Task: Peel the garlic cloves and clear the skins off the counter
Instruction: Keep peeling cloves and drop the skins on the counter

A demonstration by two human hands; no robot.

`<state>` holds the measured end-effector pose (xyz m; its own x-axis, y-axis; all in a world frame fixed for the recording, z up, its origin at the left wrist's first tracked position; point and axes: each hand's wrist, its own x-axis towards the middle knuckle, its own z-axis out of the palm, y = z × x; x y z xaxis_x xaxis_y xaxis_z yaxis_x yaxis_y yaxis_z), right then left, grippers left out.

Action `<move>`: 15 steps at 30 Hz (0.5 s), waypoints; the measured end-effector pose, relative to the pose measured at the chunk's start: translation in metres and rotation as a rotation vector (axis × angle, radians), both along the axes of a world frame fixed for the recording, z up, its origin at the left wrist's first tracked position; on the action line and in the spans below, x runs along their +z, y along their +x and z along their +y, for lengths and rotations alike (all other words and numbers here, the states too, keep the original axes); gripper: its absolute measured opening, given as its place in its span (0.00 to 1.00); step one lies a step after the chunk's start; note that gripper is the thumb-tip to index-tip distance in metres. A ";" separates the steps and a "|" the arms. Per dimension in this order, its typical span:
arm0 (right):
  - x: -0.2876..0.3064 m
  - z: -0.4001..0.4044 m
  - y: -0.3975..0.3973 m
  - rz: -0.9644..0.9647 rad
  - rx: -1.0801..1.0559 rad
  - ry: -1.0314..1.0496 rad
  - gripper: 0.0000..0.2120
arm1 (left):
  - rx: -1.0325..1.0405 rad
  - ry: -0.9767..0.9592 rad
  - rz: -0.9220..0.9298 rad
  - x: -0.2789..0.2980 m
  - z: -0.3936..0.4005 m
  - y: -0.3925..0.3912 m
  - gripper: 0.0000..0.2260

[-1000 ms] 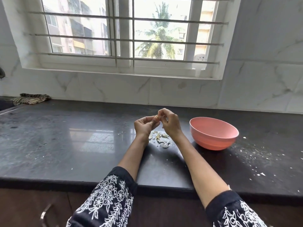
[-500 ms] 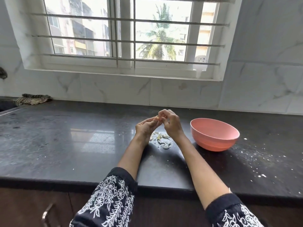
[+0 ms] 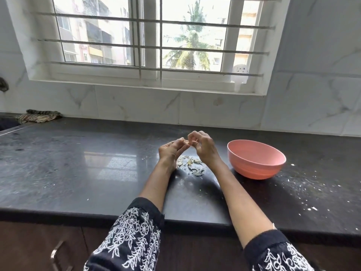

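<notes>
At frame centre, the left hand and right hand pinch a small pale clove between curled fingertips; its axis is unclear. Papery, curled skins lie beneath on the glossy black counter, left of a smooth round pink bowl.

Wide bare stretch of dark polished stone tabletop left of hands. Round pink plastic bowl blocks right; papery garlic skins litter centre.
</notes>
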<state>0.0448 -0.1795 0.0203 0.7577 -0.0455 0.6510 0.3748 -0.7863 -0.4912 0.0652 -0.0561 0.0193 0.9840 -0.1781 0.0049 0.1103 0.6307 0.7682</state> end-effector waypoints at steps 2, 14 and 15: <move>0.001 -0.001 -0.001 0.002 -0.011 0.008 0.03 | 0.040 -0.031 0.019 0.000 0.000 0.001 0.02; 0.008 -0.002 -0.007 -0.020 -0.020 0.376 0.10 | 0.064 -0.017 0.009 -0.002 0.001 0.002 0.05; 0.009 -0.001 -0.008 -0.009 0.008 0.445 0.12 | 0.062 -0.008 0.004 -0.003 0.001 0.002 0.05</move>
<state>0.0364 -0.1807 0.0291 0.7538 -0.3170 0.5757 0.3853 -0.4965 -0.7779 0.0671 -0.0546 0.0165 0.9931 -0.1171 0.0026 0.0737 0.6424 0.7628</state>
